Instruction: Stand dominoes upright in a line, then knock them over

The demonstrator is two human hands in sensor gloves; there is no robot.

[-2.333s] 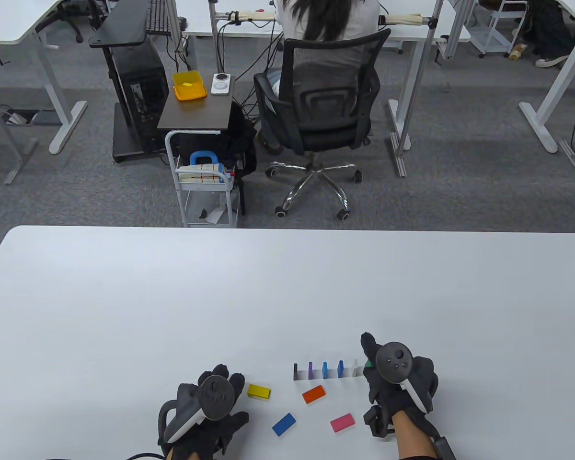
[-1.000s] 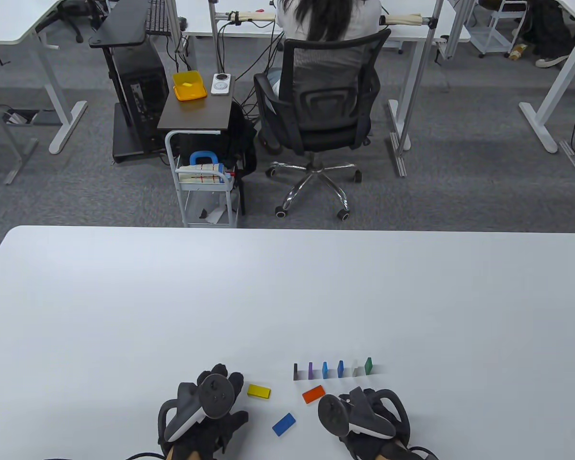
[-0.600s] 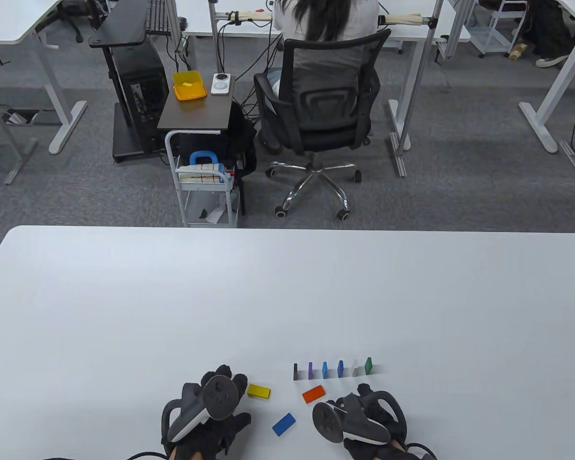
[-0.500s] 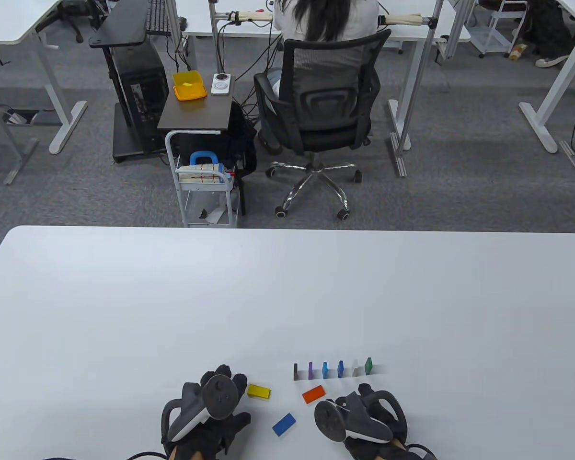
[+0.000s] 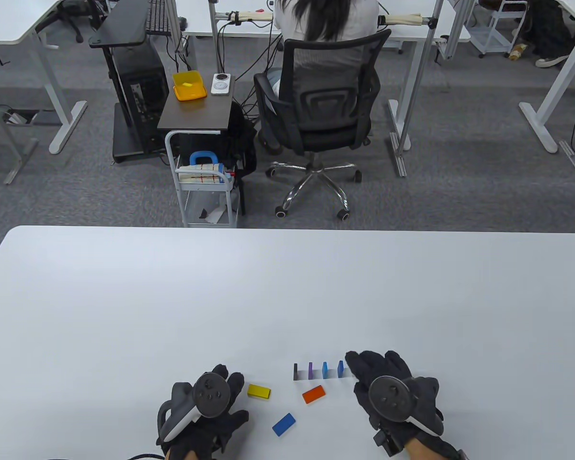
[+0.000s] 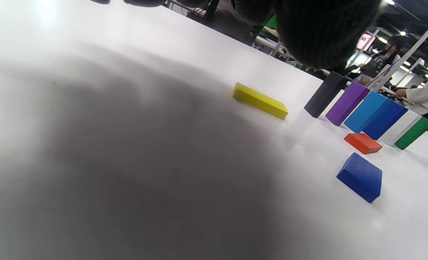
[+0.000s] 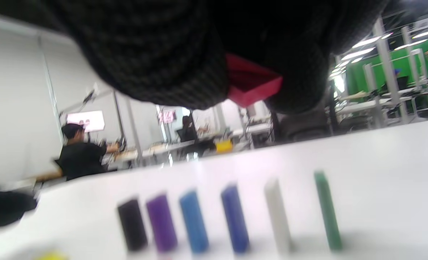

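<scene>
right hand pinches pink domino (above row's right end) | left hand idle

White domino and green domino — behind right hand in table view

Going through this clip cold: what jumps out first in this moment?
A short row of standing dominoes, black through green, lines the near right part of the white table. The right hand hovers over the row's right end, pinching a pink domino. The left hand rests at the near edge beside yellow, orange and blue dominoes lying flat.
</scene>
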